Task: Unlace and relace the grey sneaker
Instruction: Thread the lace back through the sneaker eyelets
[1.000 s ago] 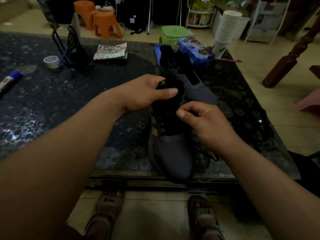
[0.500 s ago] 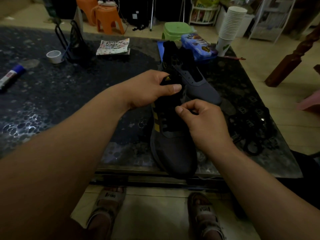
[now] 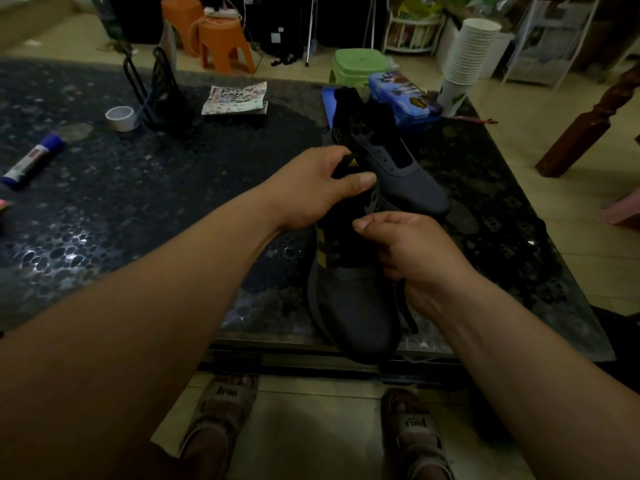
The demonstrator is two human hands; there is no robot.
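A grey sneaker (image 3: 353, 306) with gold side stripes lies at the near edge of the dark table (image 3: 138, 220), toe toward me and overhanging the edge. My left hand (image 3: 311, 188) grips its black tongue at the top, thumb over the gold logo. Over the eyelets on the shoe's right side, my right hand (image 3: 412, 258) is pinched shut on the black shoelace (image 3: 408, 313), which trails down below the wrist. A second grey sneaker (image 3: 405, 178) lies just behind, without laces in its eyelets.
On the table stand a tape roll (image 3: 119, 117), a glue stick (image 3: 33, 161), a black wire holder (image 3: 156, 95), a printed booklet (image 3: 235, 98), a blue case (image 3: 403, 95) and a stack of paper cups (image 3: 467, 60). Orange stools (image 3: 221, 39) stand beyond. My sandalled feet show below.
My right hand has shifted slightly toward me along the shoe's right side, still pinching the lace. My left hand keeps its hold on the tongue.
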